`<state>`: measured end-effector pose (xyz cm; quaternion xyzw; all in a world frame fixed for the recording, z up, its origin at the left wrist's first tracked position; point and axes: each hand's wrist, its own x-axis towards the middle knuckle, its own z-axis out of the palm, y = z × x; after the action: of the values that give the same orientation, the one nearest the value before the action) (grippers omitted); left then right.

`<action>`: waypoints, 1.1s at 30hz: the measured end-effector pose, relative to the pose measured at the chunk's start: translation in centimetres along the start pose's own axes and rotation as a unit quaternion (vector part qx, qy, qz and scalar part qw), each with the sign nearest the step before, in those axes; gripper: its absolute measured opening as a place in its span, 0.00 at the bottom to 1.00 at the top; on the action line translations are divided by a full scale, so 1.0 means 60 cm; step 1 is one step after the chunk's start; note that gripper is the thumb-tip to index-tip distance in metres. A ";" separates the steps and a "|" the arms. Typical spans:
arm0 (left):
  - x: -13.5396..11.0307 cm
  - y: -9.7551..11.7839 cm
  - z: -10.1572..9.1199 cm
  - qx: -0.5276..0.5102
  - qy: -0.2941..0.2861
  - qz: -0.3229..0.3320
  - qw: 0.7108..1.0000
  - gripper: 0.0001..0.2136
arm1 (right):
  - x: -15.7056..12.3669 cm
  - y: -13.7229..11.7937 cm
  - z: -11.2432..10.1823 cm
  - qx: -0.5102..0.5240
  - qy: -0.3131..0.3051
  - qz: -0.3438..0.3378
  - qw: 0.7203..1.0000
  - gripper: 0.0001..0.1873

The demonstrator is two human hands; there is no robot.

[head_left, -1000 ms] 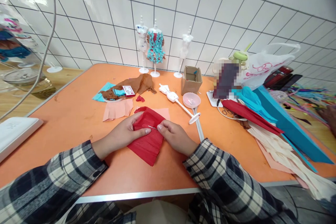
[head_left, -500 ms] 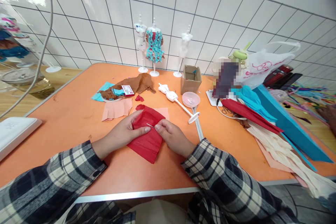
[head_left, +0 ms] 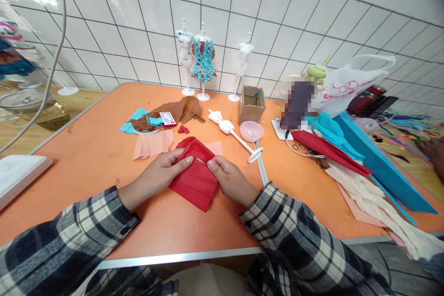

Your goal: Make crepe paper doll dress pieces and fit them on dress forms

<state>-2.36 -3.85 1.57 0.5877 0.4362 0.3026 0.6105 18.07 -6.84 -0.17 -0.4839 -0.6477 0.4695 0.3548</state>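
My left hand (head_left: pixel 169 169) is closed on the upper left part of a sheet of red crepe paper (head_left: pixel 195 186), thumb on top and fingers partly hidden behind it. My right hand (head_left: pixel 229 176) pinches a thin, pale metal pin (head_left: pixel 202 161) between thumb and forefinger at the sheet's right edge. The pin points left across the red surface; whether its tip goes into the paper I cannot tell. Beyond the hands lies a small white mannequin (head_left: pixel 227 126) on its side. Pink paper pieces (head_left: pixel 152 144) and red scraps (head_left: pixel 183 129) lie nearby.
Several small mannequins stand along the wall, one in a blue ruffled dress (head_left: pixel 203 61). A cardboard box (head_left: pixel 251 104) and a pink bowl (head_left: pixel 251 131) stand right of centre. Brown paper (head_left: pixel 183 110) lies behind. Folded coloured papers (head_left: pixel 333 164) and a plastic bag (head_left: pixel 354 85) crowd the right.
My left thumb has shifted slightly up and left, away from the pin. More of the pin shows now, and the red paper has turned a little.
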 end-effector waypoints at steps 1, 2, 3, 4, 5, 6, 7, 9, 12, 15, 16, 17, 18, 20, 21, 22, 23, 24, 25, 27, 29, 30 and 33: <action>-0.001 0.000 0.000 0.000 0.000 -0.001 1.000 0.18 | 0.000 0.000 0.001 0.003 -0.003 0.001 1.000 0.16; -0.001 0.001 0.001 0.003 0.001 -0.001 1.000 0.17 | -0.001 0.001 0.001 0.005 -0.005 0.002 1.000 0.16; -0.001 0.001 0.001 0.007 0.000 -0.001 1.000 0.17 | -0.001 0.001 0.002 0.007 -0.007 0.005 1.000 0.16; -0.002 0.001 0.002 0.012 -0.002 -0.002 1.000 0.17 | -0.001 0.001 0.002 0.009 -0.009 0.007 1.000 0.16; -0.002 0.001 0.002 0.016 -0.004 -0.001 1.000 0.16 | -0.001 0.001 0.003 0.011 -0.009 0.009 1.000 0.16; -0.001 0.001 0.002 0.020 -0.008 0.000 1.000 0.16 | 0.000 0.001 0.003 0.013 -0.009 0.010 1.000 0.16; -0.001 0.001 0.002 0.022 -0.012 0.001 1.000 0.16 | 0.000 0.000 0.003 0.014 -0.009 0.010 1.000 0.16; -0.001 0.001 0.002 0.024 -0.016 0.001 1.000 0.15 | 0.001 -0.002 0.003 0.020 -0.008 0.014 1.000 0.16; -0.001 0.000 0.001 0.029 -0.014 -0.003 0.999 0.16 | 0.002 -0.005 0.003 0.031 -0.016 0.027 0.999 0.16; 0.000 0.000 0.000 0.030 -0.019 -0.003 0.999 0.17 | 0.003 -0.007 0.001 0.042 -0.019 0.037 0.998 0.15; 0.000 0.001 0.000 0.027 -0.021 -0.002 0.999 0.17 | 0.003 -0.007 0.000 0.046 -0.018 0.040 0.998 0.15; 0.001 0.001 0.000 0.023 -0.020 0.000 1.000 0.17 | 0.002 -0.007 -0.001 0.051 -0.016 0.044 0.998 0.14; 0.001 0.002 0.000 0.020 -0.018 0.002 1.000 0.17 | 0.002 -0.007 -0.002 0.055 -0.015 0.046 0.997 0.14; 0.002 0.003 0.000 0.018 -0.012 0.003 1.000 0.17 | 0.000 -0.009 -0.004 0.057 -0.014 0.045 0.997 0.14; 0.002 0.004 0.000 0.019 -0.010 0.004 1.000 0.17 | -0.001 -0.010 -0.005 0.055 -0.012 0.042 0.998 0.14; 0.002 0.004 0.001 0.021 -0.009 0.003 1.000 0.17 | -0.002 -0.012 -0.005 0.050 -0.011 0.040 0.998 0.14; 0.002 0.004 0.001 0.023 -0.009 0.002 1.000 0.18 | -0.003 -0.015 -0.006 0.045 -0.011 0.039 0.998 0.14; 0.002 0.004 0.001 0.024 -0.008 0.002 1.000 0.18 | -0.004 -0.017 -0.007 0.041 -0.013 0.043 0.998 0.14; 0.002 0.005 0.000 0.025 -0.006 0.001 1.000 0.18 | -0.005 -0.020 -0.008 0.038 -0.015 0.050 0.998 0.14; 0.001 0.005 0.000 0.026 0.003 0.004 1.000 0.19 | -0.006 -0.023 -0.010 0.037 -0.018 0.064 0.997 0.14; 0.001 0.007 -0.002 0.023 0.016 0.009 1.000 0.19 | -0.005 -0.022 -0.011 0.043 -0.017 0.074 0.996 0.16; 0.001 0.008 -0.002 0.022 0.021 0.011 0.999 0.20 | -0.005 -0.020 -0.012 0.049 -0.018 0.078 0.996 0.16; 0.002 0.010 -0.005 0.023 0.027 0.010 0.999 0.20 | -0.002 -0.014 -0.012 0.068 -0.030 0.089 0.993 0.19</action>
<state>-2.49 -3.55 2.17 0.5977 0.4530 0.3143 0.5821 18.52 -6.86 0.86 -0.4999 -0.5789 0.5563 0.3247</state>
